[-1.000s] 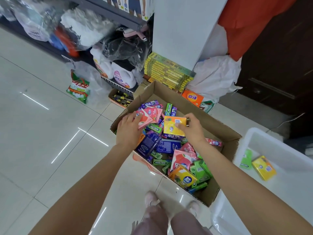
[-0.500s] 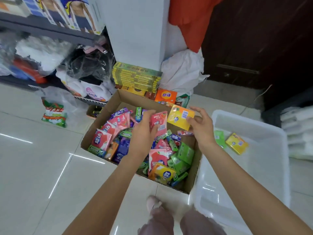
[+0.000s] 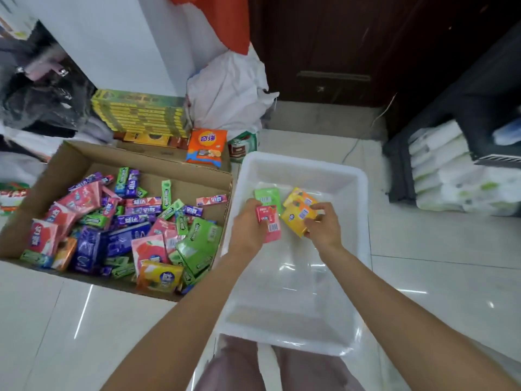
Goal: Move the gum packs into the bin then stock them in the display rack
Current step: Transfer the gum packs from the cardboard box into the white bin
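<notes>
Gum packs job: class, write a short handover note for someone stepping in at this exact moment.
Left hand grips a pink pack over the white bin. Right hand grips a yellow pack there too.
In the bin: a green pack and another yellow pack.
Most packs are in the cardboard box.
Left: release both, empty the box, then stock the rack, which is not in view.

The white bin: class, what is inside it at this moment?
Inside the white bin: a green pack and a yellow pack lie there. The left hand holds a pink pack, the right hand another yellow pack. Anything beneath is hidden.
</notes>
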{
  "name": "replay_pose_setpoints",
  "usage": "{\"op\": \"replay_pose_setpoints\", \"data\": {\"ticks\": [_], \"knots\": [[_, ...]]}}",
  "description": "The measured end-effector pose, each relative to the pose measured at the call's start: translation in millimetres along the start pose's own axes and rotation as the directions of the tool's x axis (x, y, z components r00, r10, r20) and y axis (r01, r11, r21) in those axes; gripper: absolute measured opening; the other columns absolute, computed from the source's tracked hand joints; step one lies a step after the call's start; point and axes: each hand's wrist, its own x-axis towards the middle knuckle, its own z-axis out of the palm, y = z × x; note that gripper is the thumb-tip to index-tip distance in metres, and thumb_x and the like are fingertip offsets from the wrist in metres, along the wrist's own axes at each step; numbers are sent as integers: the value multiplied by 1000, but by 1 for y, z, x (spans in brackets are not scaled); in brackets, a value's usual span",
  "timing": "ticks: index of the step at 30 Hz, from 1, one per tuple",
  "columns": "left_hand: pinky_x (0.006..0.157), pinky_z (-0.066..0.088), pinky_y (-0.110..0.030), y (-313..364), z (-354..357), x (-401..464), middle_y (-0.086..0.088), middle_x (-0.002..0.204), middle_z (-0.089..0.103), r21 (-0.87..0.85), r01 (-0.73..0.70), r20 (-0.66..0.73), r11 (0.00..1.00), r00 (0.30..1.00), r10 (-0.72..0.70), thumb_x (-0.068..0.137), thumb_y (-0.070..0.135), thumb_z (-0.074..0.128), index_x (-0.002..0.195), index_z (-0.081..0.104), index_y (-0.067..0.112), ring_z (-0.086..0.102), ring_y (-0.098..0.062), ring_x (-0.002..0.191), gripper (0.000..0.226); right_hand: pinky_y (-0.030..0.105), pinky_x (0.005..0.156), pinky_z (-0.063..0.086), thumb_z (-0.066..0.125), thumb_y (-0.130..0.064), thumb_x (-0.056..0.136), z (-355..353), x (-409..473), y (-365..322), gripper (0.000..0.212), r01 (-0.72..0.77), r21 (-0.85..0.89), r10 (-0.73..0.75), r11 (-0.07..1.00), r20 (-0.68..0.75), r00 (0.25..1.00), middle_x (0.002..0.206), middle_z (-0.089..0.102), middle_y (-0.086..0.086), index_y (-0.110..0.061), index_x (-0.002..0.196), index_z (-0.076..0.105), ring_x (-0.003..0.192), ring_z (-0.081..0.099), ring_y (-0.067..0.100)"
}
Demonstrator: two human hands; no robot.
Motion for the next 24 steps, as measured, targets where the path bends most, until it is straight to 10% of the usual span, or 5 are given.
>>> {"op": "replay_pose_setpoints", "data": {"ticks": [11,17,24], "knots": [[89,38,-31,-17,48,-4,-15,121,57,220,174,-46,960,985,-168,90,9,52,131,48,12,52,-29,113,41,24,91,30,59,-5,84,-17,19,23,41,290,-441,-174,849,284,943,128,50,14,-8,124,55,120,45,29],[92,42,-31,3,6,-31,-3,133,51,253,-164,-137,953,969,203,91,12,54,129,53,13,52,-20,117,38,22,88,36,61,-1,83,-8,-5,-2,40,457,-306,-324,835,398,858,121,56,12,-6,122,57,112,54,25],[93,46,-40,-37,-92,-54,-8,134,52,370,27,-374,929,920,122,93,25,53,131,52,13,47,-25,122,39,30,96,44,54,1,87,66,-63,-65,34,627,-96,-503,773,508,699,116,59,9,-9,119,61,107,58,19]]}}
